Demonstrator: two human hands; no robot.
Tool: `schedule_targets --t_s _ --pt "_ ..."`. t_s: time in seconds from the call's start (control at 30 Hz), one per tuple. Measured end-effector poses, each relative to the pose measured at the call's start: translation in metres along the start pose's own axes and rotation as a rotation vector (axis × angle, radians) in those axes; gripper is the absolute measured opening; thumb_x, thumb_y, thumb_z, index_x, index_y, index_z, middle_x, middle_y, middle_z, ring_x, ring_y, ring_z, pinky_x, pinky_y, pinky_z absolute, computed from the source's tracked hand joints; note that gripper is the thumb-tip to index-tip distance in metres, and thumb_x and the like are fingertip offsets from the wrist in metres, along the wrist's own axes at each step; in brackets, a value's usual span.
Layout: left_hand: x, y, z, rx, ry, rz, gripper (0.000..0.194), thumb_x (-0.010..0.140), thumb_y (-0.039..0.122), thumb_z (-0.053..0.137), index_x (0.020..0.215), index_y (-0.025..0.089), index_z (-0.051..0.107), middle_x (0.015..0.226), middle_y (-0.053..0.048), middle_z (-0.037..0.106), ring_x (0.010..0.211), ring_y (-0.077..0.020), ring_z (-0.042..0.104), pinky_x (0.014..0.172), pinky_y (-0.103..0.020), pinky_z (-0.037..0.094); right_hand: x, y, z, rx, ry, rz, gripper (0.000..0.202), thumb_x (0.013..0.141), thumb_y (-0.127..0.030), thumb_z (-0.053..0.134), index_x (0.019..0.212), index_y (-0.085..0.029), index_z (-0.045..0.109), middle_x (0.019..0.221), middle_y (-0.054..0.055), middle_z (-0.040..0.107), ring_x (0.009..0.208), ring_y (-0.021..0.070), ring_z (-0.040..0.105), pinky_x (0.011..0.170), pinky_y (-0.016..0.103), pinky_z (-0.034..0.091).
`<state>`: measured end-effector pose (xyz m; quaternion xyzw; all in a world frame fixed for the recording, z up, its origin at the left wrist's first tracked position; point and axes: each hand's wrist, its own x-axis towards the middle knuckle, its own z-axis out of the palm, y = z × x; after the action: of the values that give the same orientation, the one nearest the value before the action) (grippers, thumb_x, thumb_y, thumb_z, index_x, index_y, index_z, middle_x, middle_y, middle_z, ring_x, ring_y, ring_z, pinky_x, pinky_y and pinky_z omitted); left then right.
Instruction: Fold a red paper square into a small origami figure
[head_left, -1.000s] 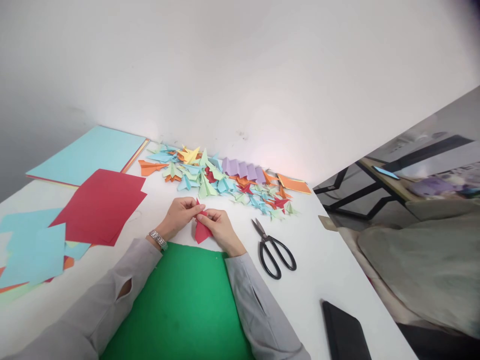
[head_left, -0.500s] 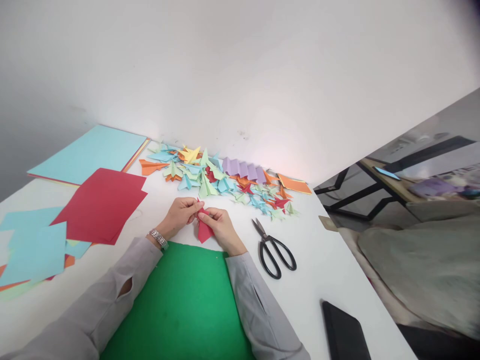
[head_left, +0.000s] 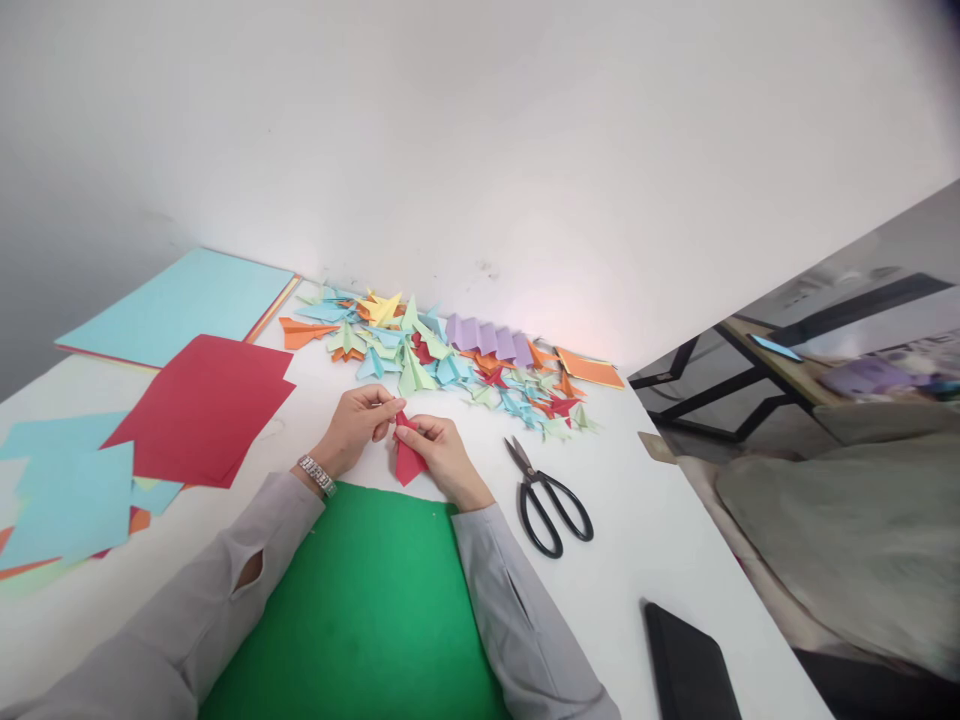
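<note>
A small folded red paper (head_left: 409,464) is held between my two hands, just beyond the green mat (head_left: 367,600). My left hand (head_left: 361,428), with a metal watch at the wrist, pinches the paper's upper tip between thumb and fingers. My right hand (head_left: 442,455) grips its right side, thumb on top. The paper's wider end points down towards the mat. Folded paper pieces in many colours (head_left: 412,372) lie beyond my hands, along the wall.
Black-handled scissors (head_left: 538,495) lie right of my right hand, with a black flat device (head_left: 690,665) nearer the front. Red sheets (head_left: 199,410), light blue squares (head_left: 71,505) and a large light blue stack (head_left: 180,305) are at the left.
My left hand has shifted slightly up at the paper's tip, and its fingers have moved a little. My right hand stays in nearly the same place.
</note>
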<state>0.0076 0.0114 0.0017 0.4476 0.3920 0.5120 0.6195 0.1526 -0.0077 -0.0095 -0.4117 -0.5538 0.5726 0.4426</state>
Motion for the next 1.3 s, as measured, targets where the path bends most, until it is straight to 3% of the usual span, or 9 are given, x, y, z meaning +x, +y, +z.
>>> schedule_targets --t_s 0.43,0.63,0.83,1.03,1.3 --pt "0.0 -0.004 -0.0022 0.001 0.013 0.039 0.035 0.075 0.039 0.068 0.054 0.016 0.051 0.037 0.006 0.044 0.034 -0.0041 0.034 0.039 -0.02 0.021 -0.0009 -0.0015 -0.0002 0.01 -0.047 0.01 0.024 0.075 -0.04 0.069 0.066 -0.017 0.069 0.058 -0.001 0.063 0.051 0.0094 0.05 0.054 0.024 0.038" --pt "0.0004 -0.0021 -0.0007 -0.01 0.061 0.033 0.035 0.068 0.037 0.075 0.055 0.015 0.052 0.037 0.007 0.044 0.034 -0.0037 0.033 0.039 -0.019 0.022 -0.0007 -0.0004 -0.0012 0.009 -0.068 0.05 0.027 0.073 -0.042 0.07 0.068 -0.016 0.069 0.059 0.0 0.064 0.052 0.0097 0.05 0.054 0.024 0.038" --pt "-0.0004 -0.0024 -0.0001 -0.057 0.058 0.023 0.039 0.071 0.039 0.072 0.052 0.016 0.047 0.037 0.006 0.044 0.032 -0.004 0.034 0.037 -0.019 0.021 0.0002 0.0013 -0.0007 0.002 -0.086 0.049 0.027 0.073 -0.042 0.07 0.068 -0.016 0.069 0.059 -0.001 0.063 0.051 0.0095 0.049 0.054 0.024 0.037" --pt "0.0013 -0.0035 -0.0001 0.027 0.138 0.011 0.041 0.078 0.051 0.061 0.059 0.015 0.057 0.034 0.005 0.045 0.031 -0.006 0.037 0.036 -0.02 0.023 -0.0004 0.0005 -0.0003 -0.003 -0.094 0.061 0.026 0.073 -0.042 0.07 0.068 -0.016 0.068 0.06 -0.001 0.063 0.052 0.0093 0.049 0.054 0.024 0.037" --pt "0.0009 0.0004 0.0014 -0.014 0.105 -0.02 0.041 0.078 0.054 0.06 0.066 0.015 0.06 0.035 0.004 0.046 0.032 -0.0074 0.041 0.038 -0.02 0.027 -0.0008 -0.0001 0.0001 0.014 -0.063 0.066 0.026 0.073 -0.042 0.07 0.067 -0.016 0.069 0.059 -0.001 0.062 0.052 0.0092 0.047 0.053 0.024 0.035"
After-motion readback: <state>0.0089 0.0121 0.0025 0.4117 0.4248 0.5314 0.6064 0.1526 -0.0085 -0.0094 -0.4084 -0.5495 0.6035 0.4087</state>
